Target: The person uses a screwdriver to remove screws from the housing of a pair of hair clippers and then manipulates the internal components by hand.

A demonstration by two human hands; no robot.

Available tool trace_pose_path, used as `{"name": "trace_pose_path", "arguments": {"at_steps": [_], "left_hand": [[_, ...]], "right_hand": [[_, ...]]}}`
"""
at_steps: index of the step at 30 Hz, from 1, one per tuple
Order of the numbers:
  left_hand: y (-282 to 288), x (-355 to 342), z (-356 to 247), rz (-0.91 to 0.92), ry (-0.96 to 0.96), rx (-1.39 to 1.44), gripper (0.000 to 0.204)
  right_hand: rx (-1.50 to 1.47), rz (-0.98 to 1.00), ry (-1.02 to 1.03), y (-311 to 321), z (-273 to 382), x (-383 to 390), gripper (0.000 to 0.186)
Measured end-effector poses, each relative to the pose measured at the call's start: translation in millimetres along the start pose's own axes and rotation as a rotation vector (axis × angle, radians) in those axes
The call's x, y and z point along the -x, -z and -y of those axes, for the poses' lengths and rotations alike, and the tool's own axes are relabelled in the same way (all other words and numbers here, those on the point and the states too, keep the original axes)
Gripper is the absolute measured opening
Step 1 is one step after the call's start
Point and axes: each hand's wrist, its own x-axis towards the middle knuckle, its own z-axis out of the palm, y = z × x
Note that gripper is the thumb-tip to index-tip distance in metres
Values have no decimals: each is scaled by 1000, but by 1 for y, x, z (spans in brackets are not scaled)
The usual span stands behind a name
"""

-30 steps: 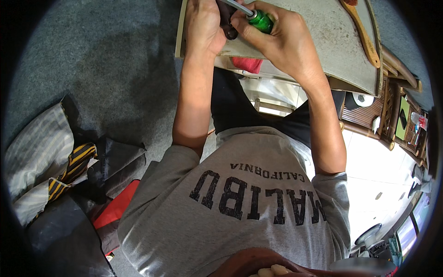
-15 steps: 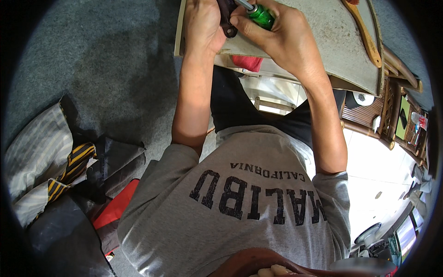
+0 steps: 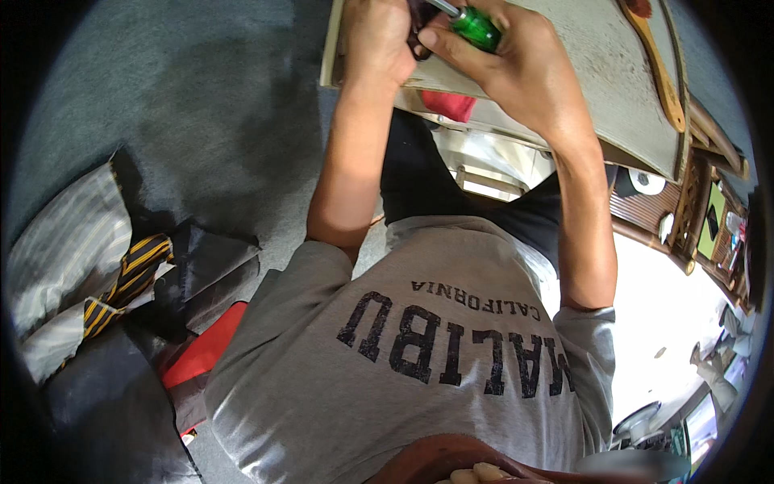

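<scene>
At the top of the head view, my left hand (image 3: pixel 372 44) is closed around a small dark brown piece (image 3: pixel 419 18), much of it hidden by my fingers. Close on its right, my right hand (image 3: pixel 532 68) grips a green-handled tool (image 3: pixel 476 29) with a straight metal shaft, which points up-left over the dark piece; my right thumb reaches to the piece's edge. Both hands are over a pale, stained worktop (image 3: pixel 605 56). The tool's tip is out of sight.
A wooden-handled brush (image 3: pixel 661 73) lies on the worktop's right side. A red cloth (image 3: pixel 447 105) shows below its front edge. Fabric pieces (image 3: pixel 68 250) are piled on grey carpet (image 3: pixel 185 121) at left. Bamboo furniture (image 3: pixel 689 226) with small items stands at right.
Over the last second, both hands and the worktop have shifted a little right and upward in the picture. The grips on the tool and dark piece look much the same.
</scene>
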Motion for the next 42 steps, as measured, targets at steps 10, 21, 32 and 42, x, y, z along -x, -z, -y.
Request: {"name": "trace_pose_path", "arguments": {"at_steps": [10, 21, 32, 42], "left_hand": [[-2, 6, -2, -12, 55, -73, 57], [-4, 3, 5, -27, -17, -42, 56], [-6, 10, 4, -103, 29, -49, 57], [-8, 6, 2, -81, 11, -1, 51]], "right_hand": [[8, -16, 79, 1, 2, 10, 12], [-68, -21, 15, -1, -9, 6, 15], [-49, -65, 138, -8, -21, 3, 20], [83, -151, 181, -7, -29, -2, 26]]}}
